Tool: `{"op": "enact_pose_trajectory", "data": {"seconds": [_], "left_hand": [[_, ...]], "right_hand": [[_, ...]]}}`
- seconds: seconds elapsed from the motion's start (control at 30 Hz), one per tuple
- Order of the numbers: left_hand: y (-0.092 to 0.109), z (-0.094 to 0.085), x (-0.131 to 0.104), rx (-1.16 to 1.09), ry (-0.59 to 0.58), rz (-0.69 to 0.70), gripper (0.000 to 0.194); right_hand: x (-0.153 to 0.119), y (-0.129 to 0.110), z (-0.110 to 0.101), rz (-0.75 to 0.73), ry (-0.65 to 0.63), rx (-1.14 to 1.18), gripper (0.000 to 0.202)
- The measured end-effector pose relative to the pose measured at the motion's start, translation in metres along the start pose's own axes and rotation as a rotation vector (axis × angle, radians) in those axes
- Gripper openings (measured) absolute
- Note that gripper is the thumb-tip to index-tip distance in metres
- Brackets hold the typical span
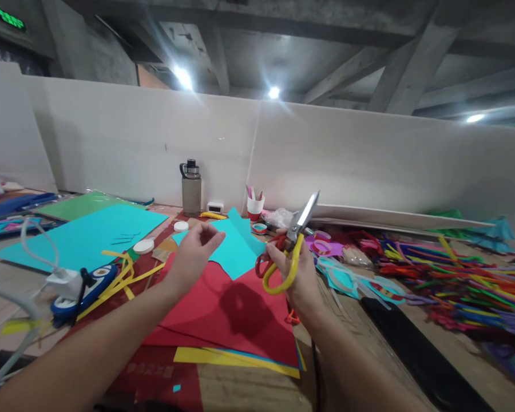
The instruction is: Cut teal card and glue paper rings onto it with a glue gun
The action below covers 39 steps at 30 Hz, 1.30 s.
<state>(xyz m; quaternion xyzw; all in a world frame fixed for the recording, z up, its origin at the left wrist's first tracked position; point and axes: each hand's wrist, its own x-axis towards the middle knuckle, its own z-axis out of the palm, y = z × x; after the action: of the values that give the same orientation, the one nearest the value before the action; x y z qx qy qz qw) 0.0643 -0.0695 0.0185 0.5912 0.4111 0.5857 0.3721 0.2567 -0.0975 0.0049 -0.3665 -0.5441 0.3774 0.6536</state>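
My right hand is closed on a pair of scissors with one yellow and one red handle loop. Its metal blades point up and to the right, apparently together. My left hand hovers to the left, fingers curled and thumb laid near them; whether something small is pinched there I cannot make out. Behind and between both hands lies a folded or cut turquoise paper. Under it, red paper sheets carry the shadow of my right hand and the scissors. A yellow sheet sticks out below the red ones.
On the left are a large turquoise sheet, yellow strips and a blue power strip with cables. A bottle and pen cup stand behind. Colourful pipe cleaners and a black case lie right.
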Motion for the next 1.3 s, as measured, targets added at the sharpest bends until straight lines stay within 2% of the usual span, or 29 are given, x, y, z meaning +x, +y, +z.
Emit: {"op": "enact_pose_trajectory", "data": {"seconds": [0.07, 0.1, 0.17, 0.23, 0.33, 0.43, 0.6, 0.73, 0.87, 1.1, 1.3], "left_hand": [[-0.007, 0.009, 0.000, -0.212, -0.146, -0.273, 0.035], [-0.009, 0.014, 0.000, -0.277, -0.216, -0.348, 0.037], [-0.010, 0.024, 0.001, -0.346, -0.311, -0.363, 0.036], [-0.008, 0.034, 0.004, -0.365, -0.347, -0.300, 0.032], [-0.003, 0.041, 0.015, -0.376, -0.338, -0.196, 0.028], [0.002, 0.037, 0.033, -0.380, -0.307, -0.112, 0.025], [0.003, 0.015, 0.054, -0.459, -0.208, -0.173, 0.024], [-0.003, 0.003, 0.053, -0.518, -0.137, -0.248, 0.019], [-0.006, 0.004, 0.049, -0.528, -0.136, -0.258, 0.019], [-0.010, 0.011, 0.042, -0.486, -0.251, -0.284, 0.021], [-0.012, 0.013, 0.041, -0.460, -0.270, -0.264, 0.021]], "right_hand": [[-0.001, 0.000, -0.001, -0.021, 0.029, -0.012, 0.037], [-0.002, -0.001, -0.001, -0.024, 0.035, -0.018, 0.038], [-0.003, -0.003, -0.001, -0.031, 0.037, -0.028, 0.038], [-0.004, -0.005, 0.000, -0.030, 0.028, -0.024, 0.038], [-0.005, -0.008, -0.001, -0.017, -0.002, 0.011, 0.037], [-0.003, -0.002, -0.006, 0.011, -0.045, 0.041, 0.036], [0.003, 0.015, -0.016, 0.054, -0.129, -0.107, 0.040], [-0.002, 0.005, -0.016, 0.207, -0.344, -0.414, 0.029], [-0.008, -0.014, -0.009, 0.232, -0.449, -0.546, 0.030], [-0.014, -0.014, -0.006, 0.268, -0.503, -0.546, 0.031], [-0.015, -0.012, -0.007, 0.296, -0.500, -0.512, 0.032]]}}
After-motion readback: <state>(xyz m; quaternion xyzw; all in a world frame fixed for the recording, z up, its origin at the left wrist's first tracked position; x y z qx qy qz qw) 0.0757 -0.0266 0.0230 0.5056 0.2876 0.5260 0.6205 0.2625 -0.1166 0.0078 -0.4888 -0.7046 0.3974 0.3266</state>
